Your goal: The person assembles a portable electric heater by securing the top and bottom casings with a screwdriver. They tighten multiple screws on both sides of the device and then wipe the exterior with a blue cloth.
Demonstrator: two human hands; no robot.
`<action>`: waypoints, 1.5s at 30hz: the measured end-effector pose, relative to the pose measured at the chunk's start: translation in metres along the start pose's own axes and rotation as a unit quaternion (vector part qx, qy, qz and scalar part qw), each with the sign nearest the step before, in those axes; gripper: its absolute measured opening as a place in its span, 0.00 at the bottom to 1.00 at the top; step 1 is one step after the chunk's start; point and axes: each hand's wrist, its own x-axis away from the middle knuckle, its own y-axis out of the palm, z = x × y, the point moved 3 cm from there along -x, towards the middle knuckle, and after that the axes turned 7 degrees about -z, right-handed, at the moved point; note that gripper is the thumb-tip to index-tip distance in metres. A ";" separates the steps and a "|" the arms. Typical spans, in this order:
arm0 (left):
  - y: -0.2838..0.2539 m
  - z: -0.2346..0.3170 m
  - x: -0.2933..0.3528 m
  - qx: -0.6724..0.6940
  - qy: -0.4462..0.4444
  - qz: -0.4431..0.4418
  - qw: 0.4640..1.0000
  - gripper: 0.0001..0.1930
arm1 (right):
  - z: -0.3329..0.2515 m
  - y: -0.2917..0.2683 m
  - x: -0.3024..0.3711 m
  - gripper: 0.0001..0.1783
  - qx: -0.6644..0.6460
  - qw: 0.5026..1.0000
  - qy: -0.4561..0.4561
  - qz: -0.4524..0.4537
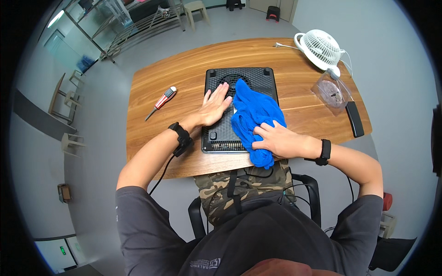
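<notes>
A flat black appliance (218, 133), which looks like an induction cooker, lies underside up, showing a round fan vent and small feet. My left hand (214, 106) rests flat on its left half, fingers stretched out and holding nothing. Bunched over the right half is a blue cloth (258, 108), and one end of it hangs past the near edge. My right hand (274, 138) grips this cloth near the appliance's lower right corner, with the fingers curled into the folds. The cloth hides much of the appliance's right side.
A screwdriver (162, 102) with a striped handle lies left on the wooden table (184, 64). At the far right stand a white fan (322, 49) with a cord and plug, a clear container (332, 93), and a slim black object (354, 119) by the table's edge.
</notes>
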 end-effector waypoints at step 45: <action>-0.003 -0.003 -0.004 -0.079 -0.005 -0.081 0.994 0.49 | 0.036 -0.017 0.033 0.26 -0.145 0.988 0.061 0.007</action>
